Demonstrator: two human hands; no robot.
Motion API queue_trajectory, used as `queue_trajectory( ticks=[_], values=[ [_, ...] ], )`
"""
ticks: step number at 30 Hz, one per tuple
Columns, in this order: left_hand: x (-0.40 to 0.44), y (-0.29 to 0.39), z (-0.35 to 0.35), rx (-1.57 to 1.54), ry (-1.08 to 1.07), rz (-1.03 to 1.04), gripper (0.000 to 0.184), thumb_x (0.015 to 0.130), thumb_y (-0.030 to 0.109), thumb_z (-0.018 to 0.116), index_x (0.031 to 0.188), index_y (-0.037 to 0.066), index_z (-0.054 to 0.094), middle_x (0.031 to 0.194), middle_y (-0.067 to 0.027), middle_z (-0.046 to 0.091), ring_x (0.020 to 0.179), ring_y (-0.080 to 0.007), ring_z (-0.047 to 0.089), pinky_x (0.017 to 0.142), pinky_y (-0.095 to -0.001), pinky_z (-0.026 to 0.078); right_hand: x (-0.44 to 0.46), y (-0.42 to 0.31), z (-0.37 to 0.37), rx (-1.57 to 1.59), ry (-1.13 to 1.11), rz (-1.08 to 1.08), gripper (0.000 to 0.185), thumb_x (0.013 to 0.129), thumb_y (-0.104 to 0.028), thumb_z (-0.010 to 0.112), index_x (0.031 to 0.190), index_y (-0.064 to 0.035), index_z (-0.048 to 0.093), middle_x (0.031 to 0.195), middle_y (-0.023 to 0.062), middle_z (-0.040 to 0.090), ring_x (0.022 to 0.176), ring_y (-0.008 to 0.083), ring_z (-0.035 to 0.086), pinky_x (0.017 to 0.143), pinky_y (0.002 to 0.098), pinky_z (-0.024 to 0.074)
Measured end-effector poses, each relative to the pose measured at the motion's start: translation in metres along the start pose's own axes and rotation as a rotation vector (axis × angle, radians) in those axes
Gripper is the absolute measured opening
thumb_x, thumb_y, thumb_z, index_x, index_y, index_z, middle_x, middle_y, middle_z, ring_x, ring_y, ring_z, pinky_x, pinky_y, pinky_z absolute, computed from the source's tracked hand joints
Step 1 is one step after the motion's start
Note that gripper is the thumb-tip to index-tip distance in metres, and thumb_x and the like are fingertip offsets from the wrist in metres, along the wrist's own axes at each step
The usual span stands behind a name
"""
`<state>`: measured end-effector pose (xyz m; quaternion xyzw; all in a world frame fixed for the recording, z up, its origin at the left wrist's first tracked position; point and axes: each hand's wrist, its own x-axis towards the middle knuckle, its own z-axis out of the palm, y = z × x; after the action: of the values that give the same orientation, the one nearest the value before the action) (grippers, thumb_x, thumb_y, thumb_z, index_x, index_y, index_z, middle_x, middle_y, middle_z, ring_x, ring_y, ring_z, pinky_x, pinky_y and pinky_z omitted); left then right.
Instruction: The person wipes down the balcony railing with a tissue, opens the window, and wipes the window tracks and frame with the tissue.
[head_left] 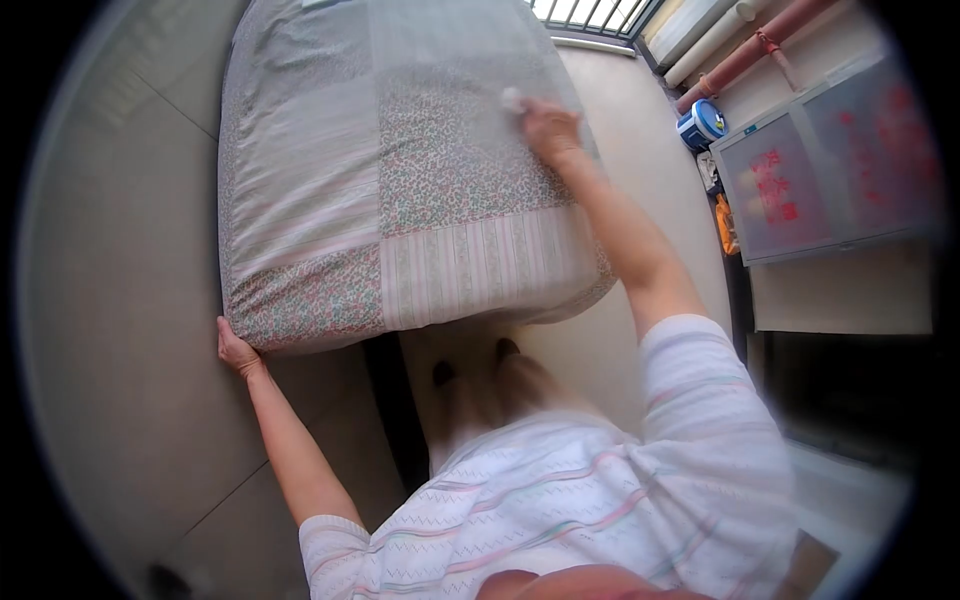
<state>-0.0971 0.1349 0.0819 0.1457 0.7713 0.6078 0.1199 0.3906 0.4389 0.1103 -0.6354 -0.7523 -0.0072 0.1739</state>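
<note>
A patchwork cloth (450, 150) with floral and striped squares covers a large flat surface, its near edge hanging down in front of me. At the near left corner, my left hand (240, 350) is closed on the edge of the cloth. Over the right part of the cloth, my right hand (548, 128) is closed and blurred by motion. A small white object (513, 99) shows at its fingertips, too blurred to name. Whether that hand touches the cloth cannot be told.
A blue and white bucket (703, 124) stands at the right by red and white pipes (765, 45). Near it are an orange item (726, 225) and a framed panel (830, 165) with red writing. A window grille (595, 14) is at the top.
</note>
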Motion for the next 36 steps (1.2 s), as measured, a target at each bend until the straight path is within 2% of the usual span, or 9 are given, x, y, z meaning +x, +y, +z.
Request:
queue_trajectory(
  ticks=[5,9,12,15,19,24,30,34,36],
  values=[
    [0.008,-0.005,-0.001,-0.043,-0.01,-0.041,0.053,0.087,0.036,0.05,0.112,-0.01,0.054,0.111,-0.0146,0.057,0.097,-0.0231,0.055,0.085,-0.0317,0.041,-0.066,0.183,-0.04,0.003,0.017,0.47,0.021,0.079,-0.02,0.053,0.096,-0.0172,0.064,0.092,0.006,0.062,0.089,0.0233,0.058,0.075,0.0414,0.0443],
    [0.011,-0.008,-0.004,-0.022,0.023,-0.106,0.054,0.086,0.038,0.051,0.112,-0.009,0.054,0.111,-0.0139,0.057,0.095,-0.0233,0.055,0.083,-0.0333,0.044,-0.153,0.153,-0.075,0.512,-0.052,0.506,0.021,0.077,-0.013,0.057,0.097,-0.012,0.063,0.089,0.0068,0.061,0.079,0.0233,0.058,0.071,0.0368,0.045],
    [0.008,-0.004,0.0,-0.054,0.026,-0.185,0.056,0.085,0.039,0.052,0.113,-0.009,0.053,0.112,-0.0133,0.056,0.095,-0.0238,0.055,0.082,-0.0341,0.045,-0.201,0.081,-0.1,0.572,0.126,0.064,0.017,0.078,-0.008,0.056,0.093,-0.0119,0.064,0.077,0.0063,0.058,0.072,0.0205,0.056,0.065,0.0335,0.044],
    [0.009,-0.002,-0.002,-0.033,0.04,-0.169,0.057,0.083,0.04,0.054,0.113,-0.009,0.053,0.112,-0.0129,0.056,0.095,-0.0233,0.055,0.081,-0.0337,0.045,-0.218,0.082,-0.09,0.593,0.194,0.127,0.014,0.078,-0.008,0.057,0.091,-0.0105,0.063,0.072,0.0057,0.056,0.069,0.0191,0.054,0.063,0.0321,0.0437],
    [0.006,0.002,0.003,-0.001,0.072,-0.076,0.058,0.083,0.04,0.055,0.113,-0.009,0.053,0.112,-0.0132,0.056,0.094,-0.024,0.056,0.081,-0.0337,0.045,-0.206,0.113,-0.065,0.757,0.07,0.501,0.013,0.079,-0.008,0.058,0.092,-0.0072,0.061,0.073,0.0043,0.054,0.066,0.0155,0.051,0.063,0.0291,0.0439],
    [-0.004,0.011,0.002,-0.064,0.038,-0.266,0.06,0.082,0.041,0.055,0.115,-0.009,0.052,0.113,-0.014,0.056,0.096,-0.0248,0.055,0.082,-0.0331,0.045,-0.201,0.099,-0.063,1.02,0.117,0.37,0.016,0.083,-0.005,0.054,0.098,-0.0051,0.06,0.077,0.0009,0.059,0.069,0.0072,0.053,0.065,0.0222,0.0443],
    [0.068,-0.041,-0.032,0.586,0.184,0.133,0.059,0.084,0.044,0.052,0.115,-0.006,0.052,0.112,-0.0178,0.058,0.095,-0.0287,0.058,0.084,-0.0398,0.044,-0.191,0.142,-0.018,0.987,-0.208,0.488,0.016,0.079,-0.013,0.057,0.093,-0.0071,0.061,0.07,0.0053,0.062,0.062,0.0135,0.056,0.061,0.0272,0.0452],
    [0.022,0.023,-0.015,1.148,0.1,0.028,0.049,0.086,0.044,0.047,0.11,0.002,0.059,0.106,-0.0204,0.06,0.099,-0.036,0.055,0.086,-0.0407,0.042,-0.179,0.217,-0.015,0.725,-0.289,0.51,0.018,0.077,-0.023,0.06,0.088,-0.0089,0.062,0.063,0.0071,0.06,0.057,0.0204,0.057,0.055,0.0329,0.0446],
    [0.022,0.028,0.0,1.138,0.166,0.169,0.045,0.087,0.038,0.048,0.111,0.001,0.057,0.109,-0.0186,0.059,0.101,-0.0362,0.053,0.087,-0.0401,0.041,-0.174,0.281,-0.006,0.695,-0.27,0.545,0.017,0.077,-0.022,0.06,0.088,-0.0101,0.062,0.063,0.0063,0.061,0.058,0.02,0.059,0.055,0.0327,0.0451]
  ],
)
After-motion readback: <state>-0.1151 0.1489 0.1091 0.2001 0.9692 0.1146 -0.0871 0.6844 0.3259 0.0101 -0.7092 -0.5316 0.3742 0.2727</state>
